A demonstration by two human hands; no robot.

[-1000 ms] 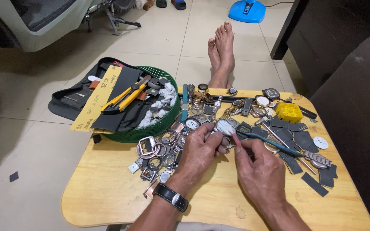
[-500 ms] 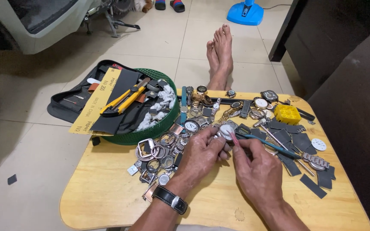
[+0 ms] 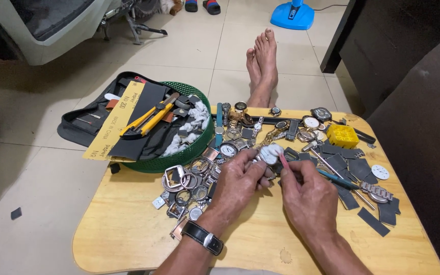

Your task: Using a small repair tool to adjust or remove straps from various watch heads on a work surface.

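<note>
My left hand [image 3: 240,181], with a black wristwatch [image 3: 203,238] on its wrist, pinches a small round white watch part [image 3: 269,154] above the middle of a low wooden table [image 3: 128,229]. My right hand [image 3: 307,196] grips a thin pink-tipped tool [image 3: 284,162] whose tip touches that round part. The two hands sit close together, almost touching. Around them lies a heap of watch cases, dials and metal rings [image 3: 189,183].
A green basket [image 3: 179,160] with a black tool pouch, yellow sheet and yellow cutter [image 3: 146,118] overhangs the table's left edge. A yellow box [image 3: 343,136], dark strap pieces [image 3: 378,219] and a blue pen [image 3: 338,179] lie right. Bare feet [image 3: 260,66] rest beyond; a dark sofa stands right.
Both hands stay together over the table's middle with the round part and tool; they shifted only slightly, and the view moved a little.
</note>
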